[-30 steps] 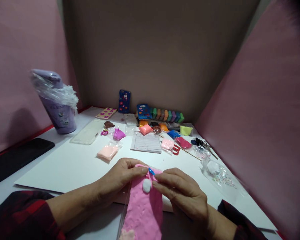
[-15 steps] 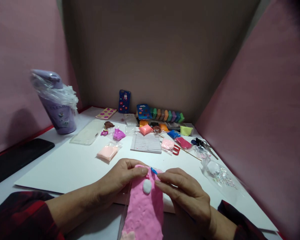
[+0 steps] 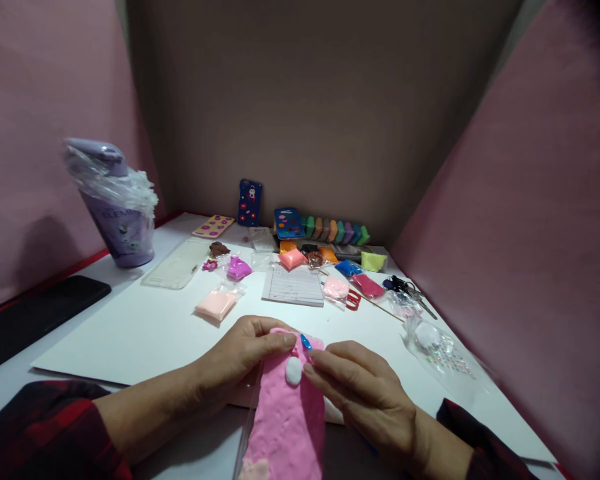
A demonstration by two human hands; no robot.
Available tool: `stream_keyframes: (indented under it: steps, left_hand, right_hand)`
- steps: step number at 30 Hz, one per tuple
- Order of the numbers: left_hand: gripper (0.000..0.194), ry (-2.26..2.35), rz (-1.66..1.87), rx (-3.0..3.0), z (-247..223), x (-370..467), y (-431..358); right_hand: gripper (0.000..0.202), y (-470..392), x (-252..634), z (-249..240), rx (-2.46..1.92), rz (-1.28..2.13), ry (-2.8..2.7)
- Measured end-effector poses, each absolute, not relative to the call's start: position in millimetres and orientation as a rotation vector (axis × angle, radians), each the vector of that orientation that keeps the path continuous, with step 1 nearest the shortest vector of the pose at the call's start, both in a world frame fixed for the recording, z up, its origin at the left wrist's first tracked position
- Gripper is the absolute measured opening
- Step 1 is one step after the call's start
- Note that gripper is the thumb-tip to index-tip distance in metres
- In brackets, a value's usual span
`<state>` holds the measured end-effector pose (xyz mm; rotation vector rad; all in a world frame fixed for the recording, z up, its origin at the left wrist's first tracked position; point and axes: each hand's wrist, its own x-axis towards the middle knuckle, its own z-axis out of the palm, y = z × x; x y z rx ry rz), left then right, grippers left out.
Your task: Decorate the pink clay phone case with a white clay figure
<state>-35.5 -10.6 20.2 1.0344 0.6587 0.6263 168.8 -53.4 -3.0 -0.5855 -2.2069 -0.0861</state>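
Note:
My left hand (image 3: 253, 348) grips the upper left edge of a clear phone case spread with bumpy pink clay (image 3: 287, 420), its thumb pressed on the front. Just below that thumb sit a small dark pink piece (image 3: 295, 353) and a flat white oval of clay (image 3: 294, 371). Between thumb and fingers, my right hand (image 3: 365, 380) pinches a blue modelling tool (image 3: 306, 342); its pointed tip shows over the top of the pink clay. Most of the tool's shaft is hidden by the hand. A pale peach patch (image 3: 255, 469) lies at the clay's lower left.
A white board (image 3: 145, 340) covers the table. On it are a notepad (image 3: 293, 288), clay packets such as a peach one (image 3: 218, 303), red-handled scissors (image 3: 353, 299), keys (image 3: 403, 287) and a bag of gems (image 3: 440, 347). A purple bottle (image 3: 120, 220) and a black phone (image 3: 45, 320) stand left.
My right hand has shifted slightly down and left, its fingertips now closer to the white oval. More of the tool's blue tip shows. My left hand keeps its hold.

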Motion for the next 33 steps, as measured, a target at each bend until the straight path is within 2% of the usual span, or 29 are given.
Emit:
stream_keyframes:
  steps: [3, 8, 12, 22, 29, 33]
  left_hand:
    - [0.031, 0.665, 0.627, 1.007, 16, -35, -8]
    - [0.030, 0.680, 0.621, 0.923, 13, -34, -6]
    - [0.035, 0.701, 0.646, 0.959, 14, -32, -10]
    - [0.034, 0.646, 0.742, 0.979, 16, -29, -13]
    - [0.028, 0.680, 0.761, 1.111, 12, -30, -11]
    - [0.031, 0.745, 0.747, 1.216, 13, -30, -10]
  right_hand:
    - [0.035, -55, 169, -4, -0.479, -0.221, -2.103]
    - [0.033, -55, 166, -2, -0.717, -0.011, -1.821]
    - [0.024, -52, 164, -2, -0.847, 0.122, -1.636]
    - [0.018, -49, 162, -9, -0.893, 0.316, -1.617]
    - [0.024, -42, 161, -19, -1.013, 0.633, -1.506]
    - [0.027, -47, 156, -17, -1.044, 0.792, -1.461]
